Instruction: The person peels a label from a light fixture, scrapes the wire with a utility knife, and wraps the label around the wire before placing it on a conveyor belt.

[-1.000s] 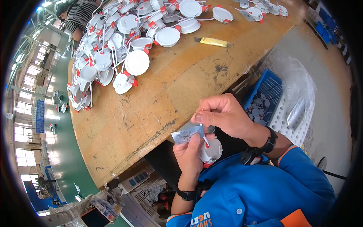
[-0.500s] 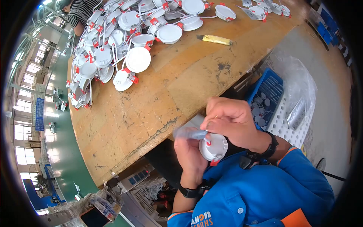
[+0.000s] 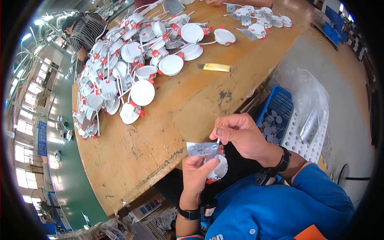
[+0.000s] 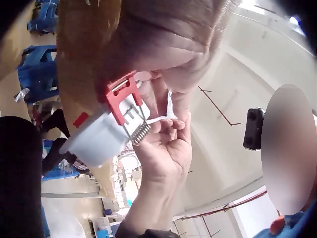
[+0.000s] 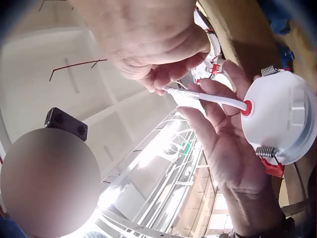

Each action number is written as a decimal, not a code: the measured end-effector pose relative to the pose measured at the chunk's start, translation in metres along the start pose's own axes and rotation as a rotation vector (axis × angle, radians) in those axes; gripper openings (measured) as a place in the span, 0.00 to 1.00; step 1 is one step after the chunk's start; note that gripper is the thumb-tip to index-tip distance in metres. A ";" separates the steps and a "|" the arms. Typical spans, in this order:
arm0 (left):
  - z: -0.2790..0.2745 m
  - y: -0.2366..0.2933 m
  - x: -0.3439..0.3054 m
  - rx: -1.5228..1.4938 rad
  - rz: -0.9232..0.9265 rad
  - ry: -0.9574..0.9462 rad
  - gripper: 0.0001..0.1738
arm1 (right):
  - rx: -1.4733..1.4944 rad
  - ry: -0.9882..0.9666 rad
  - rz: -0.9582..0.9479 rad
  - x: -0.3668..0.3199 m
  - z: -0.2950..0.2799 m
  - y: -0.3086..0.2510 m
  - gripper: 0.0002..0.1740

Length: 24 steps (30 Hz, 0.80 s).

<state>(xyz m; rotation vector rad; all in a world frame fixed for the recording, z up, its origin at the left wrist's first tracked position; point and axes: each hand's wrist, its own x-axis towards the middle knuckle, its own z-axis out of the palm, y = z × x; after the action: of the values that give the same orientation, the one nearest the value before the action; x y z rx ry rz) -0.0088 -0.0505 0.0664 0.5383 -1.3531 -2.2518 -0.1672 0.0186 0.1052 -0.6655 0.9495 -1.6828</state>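
Note:
A round white lamp (image 3: 219,167) with a red clip and a short white cable lies at the left hand (image 3: 195,173), whose thumb and fingers hold the cable with a silver printed label (image 3: 202,149). Thumb and index finger of the right hand (image 3: 245,137) pinch the cable's end just above. In the right wrist view the white cable (image 5: 218,99) leaves a red grommet on the lamp (image 5: 280,115) and runs to the right hand's fingertips (image 5: 159,89). The left wrist view shows the lamp (image 4: 101,136) from its side, with spring and red clip (image 4: 124,96).
Many white lamps (image 3: 143,93) are heaped on the wooden table (image 3: 132,160), with a smaller group (image 3: 262,20) at the far right. A yellow cutter (image 3: 217,67) lies between. Beside the table are a blue crate (image 3: 280,98) of parts and a white perforated surface (image 3: 308,146).
The silver label, blurred half a second ago, now lies spread and readable as a flat piece. The head view has shifted, showing more of the far table; both hands stay at the lamp.

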 end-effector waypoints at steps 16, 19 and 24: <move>0.044 0.010 0.050 -0.078 0.057 0.084 0.08 | -0.632 0.122 -0.154 0.000 -0.027 -0.060 0.15; 0.053 0.013 0.059 -0.033 0.059 0.049 0.08 | -0.680 0.076 -0.167 0.002 -0.037 -0.054 0.07; 0.066 0.013 0.068 -0.090 0.031 0.055 0.10 | -0.497 0.129 -0.116 0.000 -0.037 -0.056 0.10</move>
<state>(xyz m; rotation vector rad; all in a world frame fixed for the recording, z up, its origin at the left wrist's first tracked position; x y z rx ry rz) -0.0985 -0.0468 0.1003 0.5400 -1.2185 -2.2442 -0.2259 0.0361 0.1325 -0.9605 1.4687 -1.6119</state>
